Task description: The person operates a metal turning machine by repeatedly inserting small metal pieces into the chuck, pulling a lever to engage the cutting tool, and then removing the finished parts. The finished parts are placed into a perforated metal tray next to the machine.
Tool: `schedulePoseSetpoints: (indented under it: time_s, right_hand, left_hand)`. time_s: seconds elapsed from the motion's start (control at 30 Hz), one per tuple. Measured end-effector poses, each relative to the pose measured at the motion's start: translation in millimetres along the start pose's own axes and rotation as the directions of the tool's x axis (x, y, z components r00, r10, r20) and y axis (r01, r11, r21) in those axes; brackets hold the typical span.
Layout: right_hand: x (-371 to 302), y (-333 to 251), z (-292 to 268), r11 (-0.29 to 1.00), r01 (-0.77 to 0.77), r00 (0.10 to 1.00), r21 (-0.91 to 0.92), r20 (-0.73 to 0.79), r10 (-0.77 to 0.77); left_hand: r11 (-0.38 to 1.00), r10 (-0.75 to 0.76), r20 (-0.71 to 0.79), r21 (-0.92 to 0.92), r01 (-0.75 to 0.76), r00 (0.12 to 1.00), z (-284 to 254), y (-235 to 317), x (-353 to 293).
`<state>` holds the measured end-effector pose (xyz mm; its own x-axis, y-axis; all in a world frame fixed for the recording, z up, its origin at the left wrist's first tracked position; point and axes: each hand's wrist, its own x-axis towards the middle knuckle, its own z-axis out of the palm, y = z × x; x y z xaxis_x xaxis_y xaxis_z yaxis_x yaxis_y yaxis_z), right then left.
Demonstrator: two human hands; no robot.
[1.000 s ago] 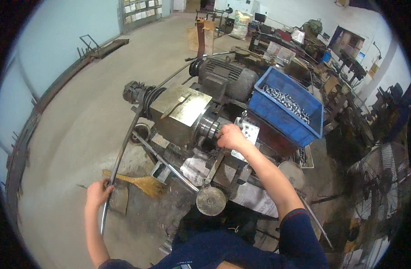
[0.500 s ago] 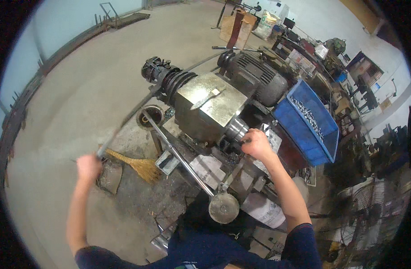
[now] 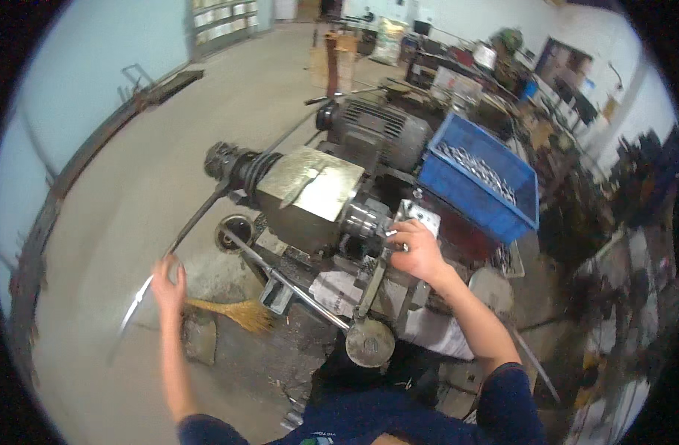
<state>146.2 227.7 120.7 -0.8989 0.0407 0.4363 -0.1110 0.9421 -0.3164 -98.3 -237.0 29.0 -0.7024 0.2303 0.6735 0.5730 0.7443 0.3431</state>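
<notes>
Right hand (image 3: 419,252) looks pinched on a small shiny piece (image 3: 390,233) right by the chuck (image 3: 362,223). Left hand's (image 3: 168,285) on the long bar (image 3: 196,220), can't tell how tightly, too blurry. Kinda sketchy: if the chuck turns, skin could get nipped; a left-hand slip might let the bar swing.

Shiny metal rod (image 3: 196,221) and chuck (image 3: 364,224), glossy metal cover (image 3: 325,185), matt plastic crate (image 3: 458,196), rough straw broom (image 3: 244,314)

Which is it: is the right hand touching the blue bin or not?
Apart. The head view shows a plain gap, with a dark red surface between the right hand and the bin.
</notes>
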Motion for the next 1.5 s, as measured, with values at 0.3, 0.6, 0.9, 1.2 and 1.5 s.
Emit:
schedulePoseSetpoints:
  time_s: [0.3, 0.6, 0.9, 1.2, 1.5]
  right_hand:
    - [-169.1, 8.4, -103.1, 0.922, -0.380, 0.922, -0.080, -0.109, 0.371]
    - [-394.3, 83.3, -158.2, 0.319, -0.884, 0.427, -0.341, -0.316, 0.847]
    - [-565.1, 40.9, -118.7, -0.136, -0.851, 0.048, -0.508, -0.333, 0.942]
    - [-508.7, -111.3, -6.8, -0.170, -0.783, -0.084, 0.598, 0.168, 0.982]
    - [-481.3, -126.7, 3.5, -0.123, -0.827, -0.086, 0.549, 0.093, 0.992]
  left_hand:
    - [0.861, 0.031, 0.941, 0.146, -0.487, 0.336, 158.4, 70.8, -100.3]
    - [0.910, -0.004, 0.867, 0.210, -0.357, 0.498, 142.7, 49.2, -76.4]
    - [0.781, -0.210, 0.671, -0.322, 0.534, 0.711, 88.7, 60.4, -15.1]
    - [0.555, -0.299, 0.776, -0.332, 0.762, 0.556, 107.5, 127.7, -20.0]
    - [0.634, -0.248, 0.832, -0.248, 0.733, 0.497, 110.3, 115.4, -11.7]
